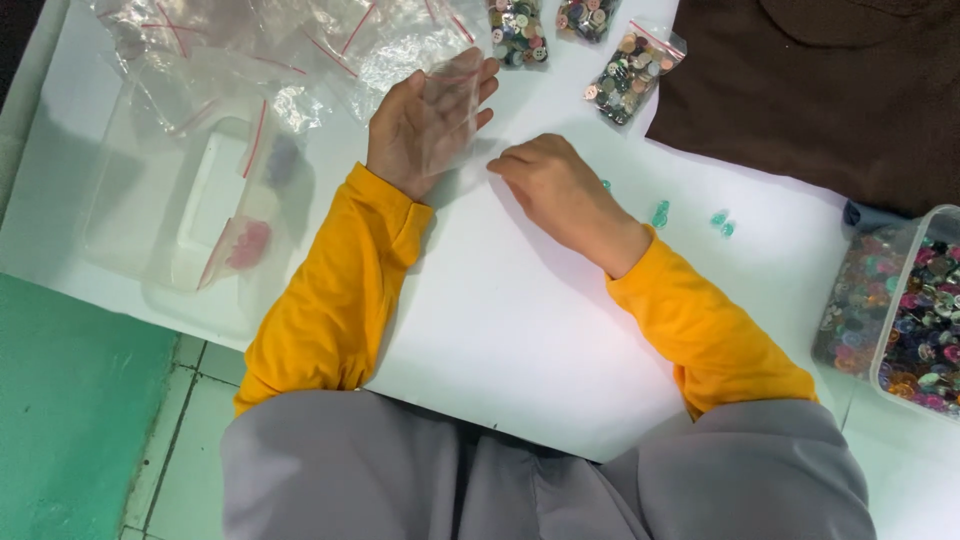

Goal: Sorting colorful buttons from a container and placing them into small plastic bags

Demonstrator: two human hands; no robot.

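My left hand [420, 125] lies on the white table [520, 320] with a small clear plastic bag [455, 95] over its fingers; it holds that bag. My right hand [560, 190] rests knuckles-up just to the right, fingers curled, its fingertips pinched at the bag's lower edge. Whether it holds a button is hidden. A few small teal buttons [660, 213] lie loose on the table right of my right hand. Both arms wear orange sleeves.
A heap of empty clear zip bags [290, 50] and a clear plastic lid [200, 220] lie at left. Filled bags of mixed buttons [632, 72] sit at the top. A clear tub of colourful buttons [925, 320] stands at right; brown cloth [820, 90] covers the top right.
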